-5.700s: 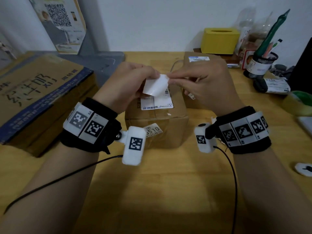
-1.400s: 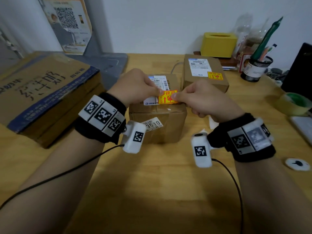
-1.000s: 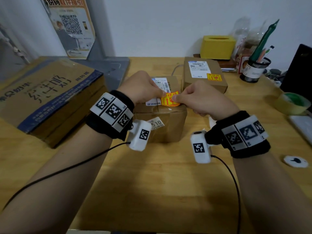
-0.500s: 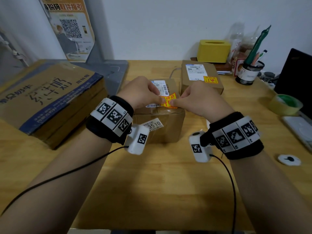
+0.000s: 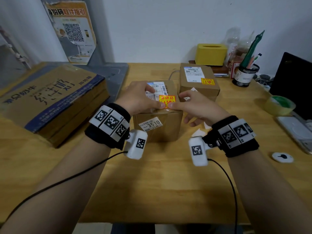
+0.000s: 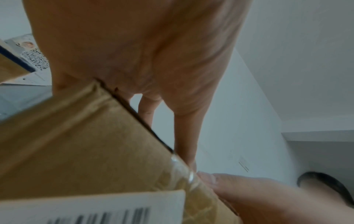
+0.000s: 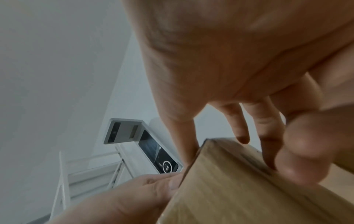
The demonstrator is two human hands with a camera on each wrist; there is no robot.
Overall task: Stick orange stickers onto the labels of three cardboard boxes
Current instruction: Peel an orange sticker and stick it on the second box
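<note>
both thumbs seemingly press the orange sticker [image 5: 166,99] between left hand [image 5: 137,98] and right hand [image 5: 197,105].

Near box [image 5: 158,127]: orange sticker [image 5: 166,100] on top is showing red chars "易碎品" w/ red arrows below, partly covered by fingertips. Front tag [image 5: 150,124] is reading "3510", smaller print under it not legible. White shipping label [image 5: 157,87] is carrying a barcode + tiny digits, too small to read. Far box [image 5: 199,81]: white label w/ barcode, text unreadable; its own orange sticker [image 5: 207,81] too small to read. Wall poster [image 5: 72,31]: QR code, orange heading only partly legible. Big flat carton [image 5: 50,97]: large chars printed upside down, not readable.
</note>
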